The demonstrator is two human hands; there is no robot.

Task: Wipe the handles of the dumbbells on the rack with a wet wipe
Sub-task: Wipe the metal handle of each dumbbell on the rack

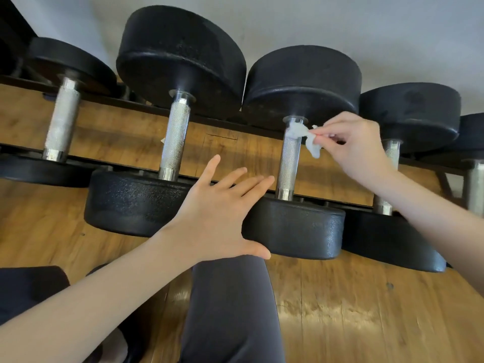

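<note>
The right hand [351,145] has its fingers [330,126] pinched together on a small, crumpled white wet wipe [301,134], whose free end drapes against the top of the knurled steel handle [289,158] of the third black rubber-headed dumbbell [293,226] from the left. The wipe lies at about nine o'clock from those fingers, touching the handle just under its upper collar. That handle runs near enough twelve to six o'clock, leaning slightly so its upper end points towards one o'clock and the far head; the bare knurling below the wipe stretches towards six. So the stroke that seems due is a pull down the handle's long axis, towards the near head, and the right hand is the nearer by a good margin.

The left hand [220,205] is spread with fingers straight and apart, holding nothing, palm resting on the near head of that same dumbbell, apparently steadying it against rolling.

At nine o'clock sit two more dumbbells with similar steel handles [175,137], parallel to the first; another lies at three o'clock behind the right wrist. All rest on a wood-panelled rack [125,137] with dark rails, above a wooden plank floor [340,310]. Whether the neighbouring handles have been wiped cannot be told.
</note>
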